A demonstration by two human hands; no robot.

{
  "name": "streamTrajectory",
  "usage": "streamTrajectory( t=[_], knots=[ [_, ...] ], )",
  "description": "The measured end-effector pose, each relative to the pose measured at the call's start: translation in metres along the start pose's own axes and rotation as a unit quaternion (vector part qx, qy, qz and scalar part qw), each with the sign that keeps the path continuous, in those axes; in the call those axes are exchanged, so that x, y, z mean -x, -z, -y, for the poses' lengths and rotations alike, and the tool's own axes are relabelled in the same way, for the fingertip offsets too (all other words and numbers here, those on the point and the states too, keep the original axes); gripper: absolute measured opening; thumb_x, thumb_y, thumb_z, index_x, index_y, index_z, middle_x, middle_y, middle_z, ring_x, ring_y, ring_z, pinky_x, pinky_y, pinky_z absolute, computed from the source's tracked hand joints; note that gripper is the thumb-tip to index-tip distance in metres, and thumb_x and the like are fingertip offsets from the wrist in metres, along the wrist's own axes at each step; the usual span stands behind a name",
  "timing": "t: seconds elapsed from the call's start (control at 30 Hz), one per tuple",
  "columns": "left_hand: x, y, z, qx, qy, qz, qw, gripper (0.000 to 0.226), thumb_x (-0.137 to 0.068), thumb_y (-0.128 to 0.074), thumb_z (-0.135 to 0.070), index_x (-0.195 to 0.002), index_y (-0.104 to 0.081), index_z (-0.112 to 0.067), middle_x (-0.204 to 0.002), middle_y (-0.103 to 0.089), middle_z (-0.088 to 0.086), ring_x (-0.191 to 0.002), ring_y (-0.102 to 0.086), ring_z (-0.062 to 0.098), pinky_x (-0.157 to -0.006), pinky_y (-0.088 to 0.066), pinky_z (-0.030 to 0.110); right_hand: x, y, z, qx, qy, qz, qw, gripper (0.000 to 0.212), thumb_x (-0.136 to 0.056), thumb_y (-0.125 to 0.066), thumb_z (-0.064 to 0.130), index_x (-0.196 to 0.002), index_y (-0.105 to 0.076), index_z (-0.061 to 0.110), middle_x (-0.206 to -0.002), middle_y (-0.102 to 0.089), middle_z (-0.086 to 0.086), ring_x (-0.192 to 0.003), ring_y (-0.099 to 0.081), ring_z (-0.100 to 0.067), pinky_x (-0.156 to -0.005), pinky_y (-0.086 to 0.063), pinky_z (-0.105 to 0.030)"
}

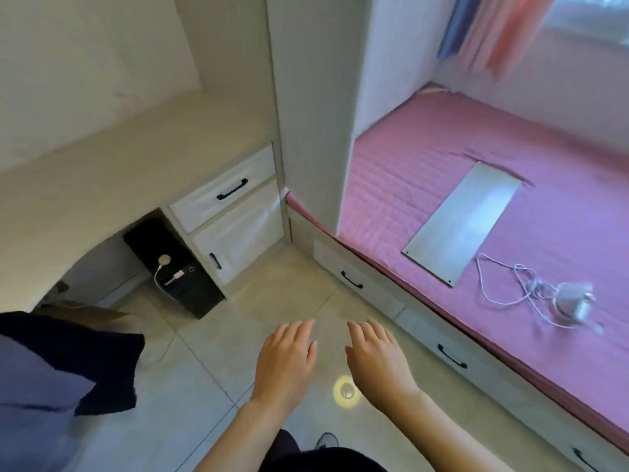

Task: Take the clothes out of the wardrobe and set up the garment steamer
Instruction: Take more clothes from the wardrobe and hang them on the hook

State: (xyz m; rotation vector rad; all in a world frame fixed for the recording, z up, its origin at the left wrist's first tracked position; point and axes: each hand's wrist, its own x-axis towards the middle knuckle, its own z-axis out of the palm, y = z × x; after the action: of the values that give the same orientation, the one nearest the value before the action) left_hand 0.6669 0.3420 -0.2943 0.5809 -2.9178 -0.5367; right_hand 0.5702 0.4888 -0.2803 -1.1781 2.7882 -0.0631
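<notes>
Left hand [286, 359]: held out over the floor, palm down, fingers straight and a little spread; it holds nothing.
Right hand [376, 359]: beside the left one, not touching it, palm down, fingers straight and relaxed; it also holds nothing.
Floor [218, 335]: pale tiles under both hands, with a small round spot of light [344, 391] between the wrists.
Dark cloth [64, 362]: navy and grey-blue fabric at the left edge, well apart from the left fingers; what garment it is I cannot tell.
Bed drawers [371, 291]: white fronts with black handles, to the right of the right hand.
White cord and device [558, 301]: lying on the pink mattress [442, 158], well apart from the right fingers, to the right and farther; blurred, so I cannot tell whether it is the steamer.
Flat board [466, 223]: pale, on the mattress just behind the cord.
Computer tower [177, 267]: black, under the desk [102, 172], with a white cable plugged in.
Wardrobe [313, 97]: tall pale panel between desk and bed, far from both hands.
Hanging fabric [493, 28]: pink and blue, at the top right, farthest.
</notes>
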Motion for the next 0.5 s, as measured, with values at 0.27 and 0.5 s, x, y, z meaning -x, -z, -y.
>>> streamTrajectory(
  t=[0.27, 0.5],
  knots=[
    [-0.064, -0.024, -0.082, -0.006, -0.128, 0.009, 0.992, 0.041, -0.084, -0.068, -0.025, -0.123, -0.061, -0.016, -0.121, -0.064, -0.003, -0.112, -0.059, 0.015, -0.088, -0.051, 0.028, 0.008, 0.004, -0.095, -0.018, -0.090, -0.014, 0.996, 0.059, -0.074, -0.077, 0.032, -0.123, -0.060, 0.006, -0.122, -0.064, -0.010, -0.118, -0.058, -0.033, -0.094, -0.050, -0.043],
    [-0.155, -0.048, -0.125, -0.027, -0.167, 0.007, 0.986, 0.048, -0.082, -0.069, -0.023, -0.128, -0.059, -0.014, -0.133, -0.058, 0.002, -0.123, -0.054, 0.021, -0.097, -0.048, 0.034, -0.052, 0.015, -0.180, 0.000, -0.081, -0.033, 0.996, 0.056, -0.071, -0.077, 0.024, -0.121, -0.061, 0.004, -0.117, -0.065, -0.013, -0.111, -0.061, -0.035, -0.091, -0.052, -0.044]
  ],
)
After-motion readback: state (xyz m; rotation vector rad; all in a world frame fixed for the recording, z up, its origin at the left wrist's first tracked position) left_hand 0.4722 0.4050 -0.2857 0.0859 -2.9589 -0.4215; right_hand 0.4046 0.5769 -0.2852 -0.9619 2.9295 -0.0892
